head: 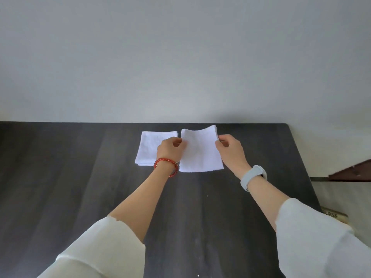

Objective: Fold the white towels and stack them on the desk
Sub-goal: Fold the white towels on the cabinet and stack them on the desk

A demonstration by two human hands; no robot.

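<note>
Towels lie side by side at the far middle of the dark bench (80,197), close to the wall. The folded towel (149,148) on the left rests flat, a squarish stack of layers. The second towel (200,151) sits just to its right, nearly touching it, with its near edge on the bench and its far edge lifted and slightly bowed.

The left hand (170,148) pinches the second towel's left edge near the far corner, fingers curled onto the cloth; its wrist, with a red bead bracelet (166,167), crosses over the folded towel's right side. The right hand (228,147) pinches the right edge at about the same height, fingers likewise curled on the fabric. Both hands are equally near, one on each side, so the towel hangs between them like a sheet.

The folded towel lies directly left of the held one, so the stacking move would run sideways to the left. Judging by its shape, the held towel looks already folded, or about to take one more fold towards the person.
</note>
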